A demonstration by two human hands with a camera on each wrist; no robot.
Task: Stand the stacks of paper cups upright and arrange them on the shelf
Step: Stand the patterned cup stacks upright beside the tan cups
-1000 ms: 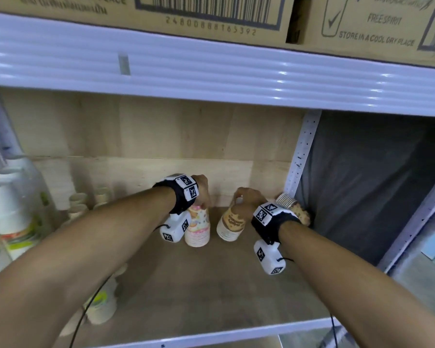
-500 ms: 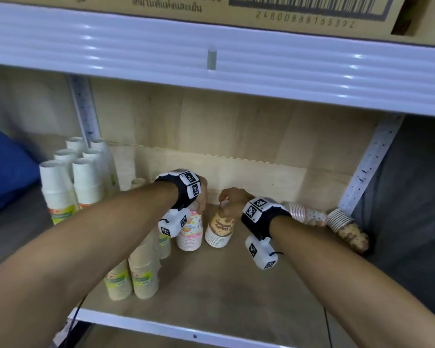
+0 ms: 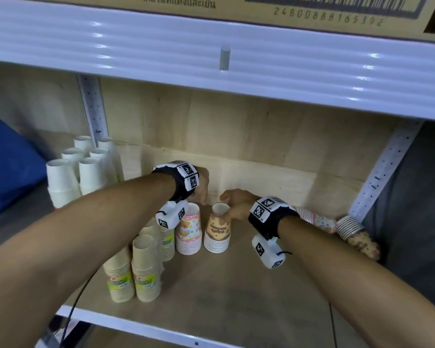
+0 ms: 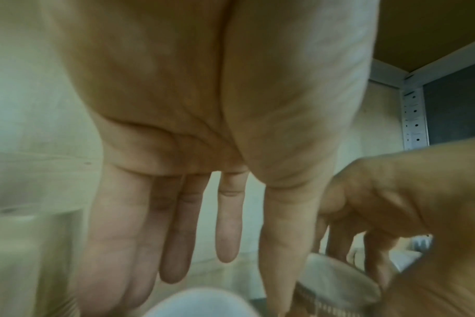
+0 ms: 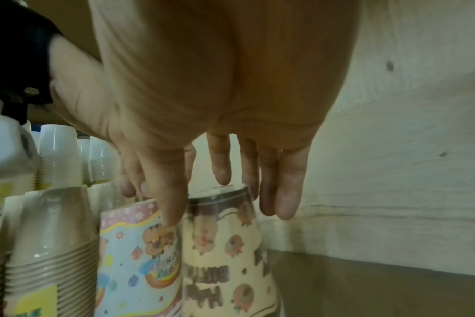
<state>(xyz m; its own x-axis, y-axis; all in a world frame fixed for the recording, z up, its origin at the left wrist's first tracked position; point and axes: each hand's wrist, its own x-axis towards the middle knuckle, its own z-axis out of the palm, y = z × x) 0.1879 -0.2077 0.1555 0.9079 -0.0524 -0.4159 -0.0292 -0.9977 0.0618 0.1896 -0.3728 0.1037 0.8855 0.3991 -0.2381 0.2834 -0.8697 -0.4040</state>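
Observation:
Two stacks stand upright, mouths down, side by side on the wooden shelf (image 3: 236,285): a pink party stack (image 3: 189,229) (image 5: 133,257) and a brown birthday stack (image 3: 217,228) (image 5: 225,246). My left hand (image 3: 203,200) (image 4: 225,278) hangs just above the pink stack with straight fingers and holds nothing. My right hand (image 3: 227,205) (image 5: 225,214) hovers over the brown stack's top, thumb in front and straight fingers behind it; whether they touch it I cannot tell. Two more stacks lie on their sides at the right: a pink-white one (image 3: 317,219) and a brown one (image 3: 357,234).
White cup stacks (image 3: 86,169) stand at the back left and beige stacks with green-yellow labels (image 3: 133,270) at the front left. The upper shelf beam (image 3: 224,79) hangs low overhead. A perforated post (image 3: 384,169) bounds the right side.
The brown stack went from tilted to upright beside the pink one. Both hands have let go of the stack tops and risen slightly. My view swung left.

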